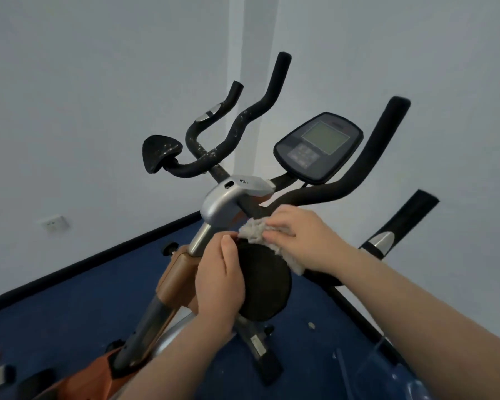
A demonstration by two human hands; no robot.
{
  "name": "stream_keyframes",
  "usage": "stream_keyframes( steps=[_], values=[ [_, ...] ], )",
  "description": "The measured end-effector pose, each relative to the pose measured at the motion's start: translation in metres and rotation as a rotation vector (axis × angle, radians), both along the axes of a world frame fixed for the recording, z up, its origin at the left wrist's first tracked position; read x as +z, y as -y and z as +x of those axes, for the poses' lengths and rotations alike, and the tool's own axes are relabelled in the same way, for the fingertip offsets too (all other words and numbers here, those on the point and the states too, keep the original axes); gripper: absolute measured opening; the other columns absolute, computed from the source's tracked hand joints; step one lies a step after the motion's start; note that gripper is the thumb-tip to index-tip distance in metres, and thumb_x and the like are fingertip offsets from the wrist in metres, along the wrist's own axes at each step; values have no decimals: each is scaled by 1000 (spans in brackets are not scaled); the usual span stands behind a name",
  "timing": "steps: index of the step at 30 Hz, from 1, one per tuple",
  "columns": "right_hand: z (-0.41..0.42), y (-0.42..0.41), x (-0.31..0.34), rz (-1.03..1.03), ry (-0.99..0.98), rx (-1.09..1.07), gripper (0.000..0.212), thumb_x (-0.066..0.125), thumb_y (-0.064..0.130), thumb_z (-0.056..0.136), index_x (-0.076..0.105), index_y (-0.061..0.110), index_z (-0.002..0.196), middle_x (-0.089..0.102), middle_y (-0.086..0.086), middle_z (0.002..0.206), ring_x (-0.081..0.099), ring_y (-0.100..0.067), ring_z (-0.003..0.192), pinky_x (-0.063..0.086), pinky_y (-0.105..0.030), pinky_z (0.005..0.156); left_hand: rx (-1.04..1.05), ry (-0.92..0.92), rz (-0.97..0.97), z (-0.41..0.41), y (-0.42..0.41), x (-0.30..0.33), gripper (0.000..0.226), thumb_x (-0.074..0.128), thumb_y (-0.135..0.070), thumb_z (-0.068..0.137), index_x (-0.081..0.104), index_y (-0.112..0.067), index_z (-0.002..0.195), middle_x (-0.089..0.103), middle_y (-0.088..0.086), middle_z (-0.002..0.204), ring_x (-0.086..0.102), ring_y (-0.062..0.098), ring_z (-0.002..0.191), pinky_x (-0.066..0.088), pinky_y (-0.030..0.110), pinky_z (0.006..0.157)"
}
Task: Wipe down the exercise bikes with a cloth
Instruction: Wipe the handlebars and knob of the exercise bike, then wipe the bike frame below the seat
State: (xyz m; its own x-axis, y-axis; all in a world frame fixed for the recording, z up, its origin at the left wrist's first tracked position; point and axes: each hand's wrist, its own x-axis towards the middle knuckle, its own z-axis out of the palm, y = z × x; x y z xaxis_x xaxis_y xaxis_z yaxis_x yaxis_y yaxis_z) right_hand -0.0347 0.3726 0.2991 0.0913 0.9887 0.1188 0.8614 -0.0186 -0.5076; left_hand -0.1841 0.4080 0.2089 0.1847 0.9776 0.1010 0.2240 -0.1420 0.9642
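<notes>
The right hand (pixel 298 241) presses the cloth (pixel 254 230) on the round black pad (pixel 263 284), fingers curled over it; the left hand (pixel 218 281), at nine o'clock, grips the pad's edge. The bunched cloth could slip off the curved pad.

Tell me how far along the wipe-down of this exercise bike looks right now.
Nothing clearly reads as finished. In hand: the right hand presses the cloth onto the near elbow pad, which the left hand steadies. Left: the far handlebar and far elbow pad show pale specks; whether the console has been wiped can't be told.
</notes>
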Motion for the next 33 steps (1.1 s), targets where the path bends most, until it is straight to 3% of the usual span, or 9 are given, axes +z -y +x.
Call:
stream_keyframes(
  steps=[2, 5, 7, 12, 14, 18, 23, 28, 33],
  values=[
    [14, 6, 17, -31, -24, -30, 21, 61, 30, 88, 70, 11, 87, 61, 0, 89, 57, -16, 88, 43, -31, 79, -6, -15, 16, -2, 2, -2, 39, 18, -50, 93, 56, -40, 94, 62, -12, 84, 56, -7, 81, 51, 36, 76],
    [6, 13, 25, 7, -79, -125, 26, 61, 37, 85, 70, 13, 88, 69, -4, 88, 61, -16, 86, 47, -36, 79, 5, -2, -24, -7, 12, -6, 37, 19, -54, 96, 54, -42, 96, 62, -13, 88, 57, -3, 83, 52, 45, 80],
    [-22, 20, 10, -48, -115, -115, 21, 60, 39, 85, 68, 20, 79, 68, 0, 79, 61, -15, 80, 47, -35, 71, -4, -22, -11, -10, 20, -7, 36, 18, -54, 97, 52, -41, 95, 61, -12, 89, 59, 4, 87, 52, 47, 81],
    [-41, 39, -12, 15, 120, -267, 31, 50, 39, 91, 54, 20, 67, 52, 3, 62, 50, -12, 61, 37, -25, 52, -16, -61, -56, -14, 31, -10, 29, 23, -55, 95, 48, -42, 92, 62, -5, 85, 63, 9, 81, 54, 47, 76],
    [-39, 50, -12, 9, 219, -322, 34, 49, 41, 92, 46, 20, 65, 41, 7, 57, 39, -6, 52, 23, -19, 46, -38, -82, -95, -15, 35, -13, 26, 25, -52, 96, 48, -40, 94, 64, -1, 88, 64, 15, 84, 54, 49, 77],
    [-43, 78, -11, -20, 184, -347, 41, 49, 43, 91, 40, 25, 56, 42, 9, 52, 42, -2, 46, 22, -16, 43, -6, -90, -108, -15, 50, -15, 25, 27, -47, 98, 48, -37, 90, 63, -2, 86, 63, 11, 80, 54, 44, 76],
    [-51, 100, -6, -32, 109, -276, 40, 45, 45, 93, 50, 22, 60, 52, 6, 57, 50, -5, 51, 35, -18, 47, 10, -143, -89, -23, 65, -12, 26, 31, -42, 96, 51, -25, 92, 63, -1, 89, 61, 14, 81, 52, 41, 77],
    [-59, 121, -9, -22, 67, -189, 40, 52, 57, 83, 51, 22, 62, 55, 4, 59, 52, -8, 56, 39, -21, 51, 21, -359, 5, -64, 84, -9, 10, 48, -41, 92, 50, -47, 100, 55, -23, 99, 55, -5, 91, 44, 18, 74],
    [-92, 129, -14, 46, 59, -84, 25, 63, 56, 72, 62, 40, 90, 50, 16, 70, 50, -4, 69, 39, -18, 56, 160, -531, 109, -131, 105, -2, 12, 57, -28, 88, 56, -38, 94, 51, -25, 95, 53, 0, 90, 43, 24, 78]
  ],
)
